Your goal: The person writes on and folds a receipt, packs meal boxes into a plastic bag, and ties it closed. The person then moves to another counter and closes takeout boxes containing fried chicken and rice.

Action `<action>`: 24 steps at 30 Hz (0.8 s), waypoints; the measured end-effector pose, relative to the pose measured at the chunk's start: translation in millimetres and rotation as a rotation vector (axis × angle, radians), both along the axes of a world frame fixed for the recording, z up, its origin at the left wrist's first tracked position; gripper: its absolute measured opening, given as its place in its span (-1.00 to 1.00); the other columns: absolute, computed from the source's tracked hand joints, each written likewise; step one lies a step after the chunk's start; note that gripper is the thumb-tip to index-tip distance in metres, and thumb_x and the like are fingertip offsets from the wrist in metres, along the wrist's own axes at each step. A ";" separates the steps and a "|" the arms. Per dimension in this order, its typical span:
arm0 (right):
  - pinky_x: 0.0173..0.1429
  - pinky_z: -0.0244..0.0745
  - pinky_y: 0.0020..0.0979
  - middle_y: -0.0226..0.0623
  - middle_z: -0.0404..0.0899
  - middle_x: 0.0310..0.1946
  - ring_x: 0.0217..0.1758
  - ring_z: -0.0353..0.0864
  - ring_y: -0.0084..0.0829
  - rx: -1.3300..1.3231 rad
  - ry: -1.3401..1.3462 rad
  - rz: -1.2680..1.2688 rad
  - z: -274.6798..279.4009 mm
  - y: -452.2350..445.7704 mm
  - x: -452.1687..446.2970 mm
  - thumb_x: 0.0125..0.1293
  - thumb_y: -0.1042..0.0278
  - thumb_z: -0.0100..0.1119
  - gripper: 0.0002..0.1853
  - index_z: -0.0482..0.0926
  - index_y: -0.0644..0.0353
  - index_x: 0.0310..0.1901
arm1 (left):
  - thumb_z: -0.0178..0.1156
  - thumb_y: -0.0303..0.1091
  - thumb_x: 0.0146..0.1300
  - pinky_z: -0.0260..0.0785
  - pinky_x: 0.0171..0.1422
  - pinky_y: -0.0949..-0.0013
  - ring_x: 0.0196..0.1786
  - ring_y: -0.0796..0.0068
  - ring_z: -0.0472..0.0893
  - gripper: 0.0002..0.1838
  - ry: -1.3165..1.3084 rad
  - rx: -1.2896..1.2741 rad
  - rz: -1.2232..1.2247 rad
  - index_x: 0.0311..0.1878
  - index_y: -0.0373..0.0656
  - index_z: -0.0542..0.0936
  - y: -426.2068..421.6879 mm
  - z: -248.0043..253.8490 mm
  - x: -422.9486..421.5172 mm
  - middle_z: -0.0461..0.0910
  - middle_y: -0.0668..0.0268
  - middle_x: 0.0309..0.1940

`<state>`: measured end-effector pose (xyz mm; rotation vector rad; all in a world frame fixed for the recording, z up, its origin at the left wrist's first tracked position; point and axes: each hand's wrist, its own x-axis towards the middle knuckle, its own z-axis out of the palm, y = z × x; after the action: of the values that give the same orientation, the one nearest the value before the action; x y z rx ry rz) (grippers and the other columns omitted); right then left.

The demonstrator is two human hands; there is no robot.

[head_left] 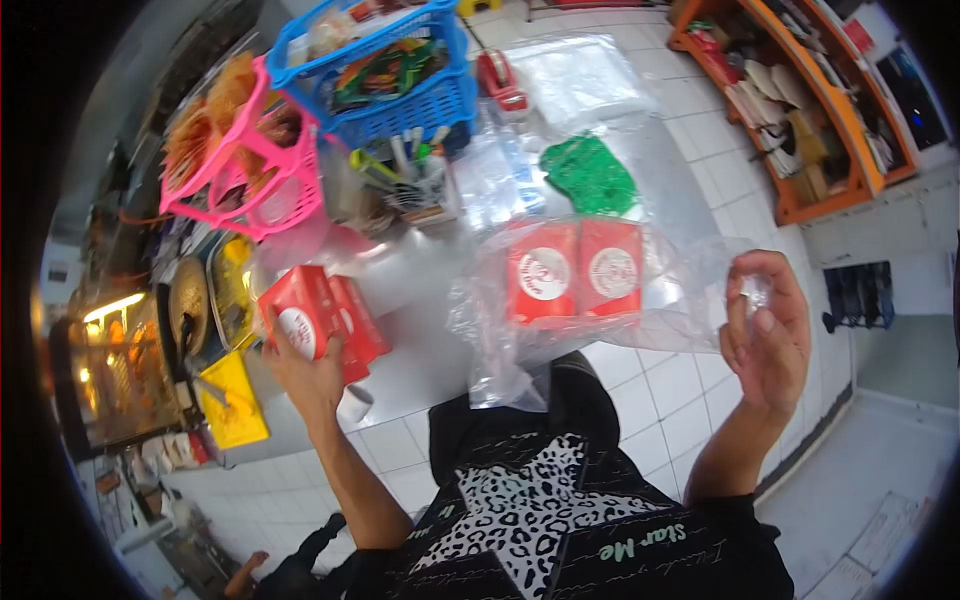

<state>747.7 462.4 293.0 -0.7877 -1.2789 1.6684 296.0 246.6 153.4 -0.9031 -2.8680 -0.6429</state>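
My left hand (308,378) is wrapped round the lower side of a red box (305,288) with a white round logo. Right beside that box is a second red box (358,325), partly covered by the first; I cannot tell whether my fingers touch it. On the metal table a clear plastic bag (690,318) contains two red boxes side by side, a left one (530,305) and a right one (610,305), seen through the film. My right hand (775,345) has its fingers curled on the gathered end of this bag, out to the right.
Green plastic bags (590,175) and stacked clear bags (580,75) lie at the back, near a red tape dispenser (502,82). Blue baskets (400,115) and a pink basket (300,185) stand back left. A white roll (354,404) sits at the front edge. Another person's hand (255,563) shows lower left.
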 end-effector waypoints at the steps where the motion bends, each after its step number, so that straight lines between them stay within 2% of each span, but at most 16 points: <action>1: -0.54 0.32 -0.64 -0.14 0.45 -0.03 -0.53 0.33 -0.74 -0.010 0.015 -0.003 -3.0 -0.3 -2.6 0.46 0.33 0.26 -0.45 0.35 0.48 0.33 | 0.59 -0.19 -0.03 0.30 0.53 -0.06 0.39 -0.37 0.39 0.35 -0.016 -0.017 -0.004 0.76 0.12 -0.08 1.4 8.1 -1.0 0.19 -0.37 0.43; 3: -0.56 0.28 -0.67 -0.15 0.45 -0.04 -0.55 0.30 -0.77 0.001 0.005 -0.001 -8.0 1.8 -2.9 0.46 0.31 0.27 -0.45 0.35 0.47 0.32 | 0.61 -0.15 -0.05 0.28 0.56 -0.11 0.48 -0.48 0.33 0.35 -0.049 -0.045 -0.007 0.76 0.08 -0.04 10.1 21.4 3.6 0.07 -0.46 0.51; 4: -0.57 0.27 -0.68 -0.16 0.45 -0.04 -0.56 0.29 -0.78 0.005 0.000 -0.002 -9.1 2.2 -0.8 0.46 0.30 0.27 -0.45 0.35 0.47 0.32 | 0.62 -0.20 -0.09 0.28 0.57 -0.10 0.53 -0.54 0.26 0.42 -0.079 -0.090 0.015 0.77 0.05 -0.14 23.9 47.3 25.0 -0.03 -0.53 0.54; 5: -0.57 0.26 -0.69 -0.16 0.45 -0.04 -0.56 0.29 -0.78 0.009 -0.011 -0.010 -9.6 3.4 2.2 0.46 0.30 0.28 -0.44 0.35 0.47 0.32 | 0.62 -0.26 -0.12 0.32 0.55 -0.11 0.52 -0.55 0.28 0.47 -0.044 -0.121 -0.003 0.77 0.02 -0.21 26.9 54.8 33.6 -0.06 -0.55 0.54; 7: -0.58 0.25 -0.70 -0.17 0.45 -0.05 -0.55 0.28 -0.80 0.015 -0.023 -0.016 -10.4 5.6 8.0 0.46 0.28 0.27 -0.45 0.36 0.47 0.31 | 0.61 -0.30 -0.15 0.32 0.55 -0.12 0.51 -0.55 0.28 0.50 -0.065 -0.093 -0.044 0.76 0.00 -0.26 23.1 61.1 44.7 -0.10 -0.56 0.55; 9: -0.58 0.25 -0.70 -0.17 0.45 -0.05 -0.56 0.28 -0.80 0.020 -0.032 -0.028 -12.4 7.4 11.0 0.46 0.28 0.27 -0.45 0.36 0.47 0.31 | 0.61 -0.30 -0.15 0.33 0.54 -0.09 0.51 -0.48 0.30 0.47 -0.113 -0.031 -0.036 0.76 -0.04 -0.18 22.5 78.1 58.9 0.01 -0.46 0.55; 11: -0.59 0.26 -0.69 -0.16 0.45 -0.06 -0.57 0.29 -0.79 0.009 -0.027 -0.033 -13.3 5.7 10.8 0.46 0.29 0.26 -0.46 0.36 0.48 0.31 | 0.61 -0.30 -0.17 0.34 0.53 -0.05 0.49 -0.38 0.35 0.41 -0.145 0.031 -0.153 0.75 -0.11 -0.08 12.6 97.4 63.3 0.13 -0.34 0.53; 13: -0.59 0.26 -0.68 -0.15 0.46 -0.06 -0.58 0.30 -0.78 -0.011 -0.016 -0.048 -9.9 3.0 7.9 0.46 0.30 0.25 -0.45 0.35 0.49 0.31 | 0.59 -0.29 -0.19 0.36 0.51 0.00 0.45 -0.27 0.43 0.34 -0.168 0.113 -0.407 0.72 -0.21 0.06 -1.5 116.4 55.1 0.28 -0.20 0.50; 15: -0.59 0.27 -0.67 -0.13 0.47 -0.07 -0.58 0.31 -0.76 0.004 -0.003 -0.025 -6.2 2.8 5.8 0.45 0.32 0.26 -0.44 0.35 0.50 0.32 | 0.57 -0.26 -0.23 0.34 0.52 0.03 0.46 -0.09 0.44 0.24 -0.435 0.237 -0.638 0.64 -0.32 0.24 7.2 165.8 71.8 0.42 -0.07 0.45; 16: -0.58 0.27 -0.67 -0.11 0.49 -0.07 -0.58 0.32 -0.76 -0.019 0.002 -0.028 -4.1 2.5 5.1 0.43 0.34 0.26 -0.43 0.34 0.50 0.33 | 0.56 -0.24 -0.24 0.31 0.54 0.02 0.49 -0.06 0.42 0.24 -0.436 0.224 -0.739 0.63 -0.34 0.26 20.3 188.0 91.3 0.41 -0.09 0.46; 19: -0.59 0.22 -0.67 -0.12 0.50 -0.09 -0.58 0.31 -0.77 -0.034 0.045 0.049 6.2 0.9 2.7 0.41 0.35 0.25 -0.43 0.35 0.51 0.33 | 0.54 -0.22 -0.05 0.28 0.57 -0.01 0.49 -0.17 0.43 0.13 -0.585 -0.098 -1.384 0.63 -0.28 0.26 82.3 226.7 111.2 0.33 -0.23 0.49; 21: -0.53 0.23 -0.68 -0.15 0.52 -0.09 -0.56 0.32 -0.75 -0.035 0.010 0.082 13.0 -4.1 7.8 0.36 0.33 0.29 -0.42 0.38 0.49 0.31 | 0.51 -0.08 0.04 0.30 0.55 0.00 0.48 -0.24 0.42 0.13 -0.683 -0.266 -1.575 0.66 -0.24 0.21 128.2 206.3 141.5 0.31 -0.30 0.48; 23: -0.46 0.24 -0.67 -0.19 0.53 -0.09 -0.52 0.35 -0.73 -0.008 -0.038 0.104 17.1 -12.7 15.2 0.31 0.32 0.31 -0.40 0.42 0.46 0.30 | 0.47 0.06 0.01 0.32 0.54 -0.01 0.46 -0.26 0.42 0.20 -0.835 -0.442 -1.524 0.68 -0.21 0.15 170.3 157.0 172.5 0.32 -0.33 0.45; 24: -0.42 0.25 -0.66 -0.21 0.54 -0.09 -0.48 0.38 -0.71 0.017 -0.067 0.104 17.0 -18.4 19.7 0.28 0.32 0.32 -0.40 0.44 0.44 0.29 | 0.46 0.10 0.00 0.32 0.54 -0.03 0.44 -0.30 0.43 0.23 -0.764 -0.451 -1.447 0.69 -0.21 0.13 184.4 135.1 188.5 0.33 -0.32 0.43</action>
<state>767.4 444.0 310.1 -0.7848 -1.3998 1.7235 484.5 430.9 288.5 -3.4513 -2.2859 -0.3461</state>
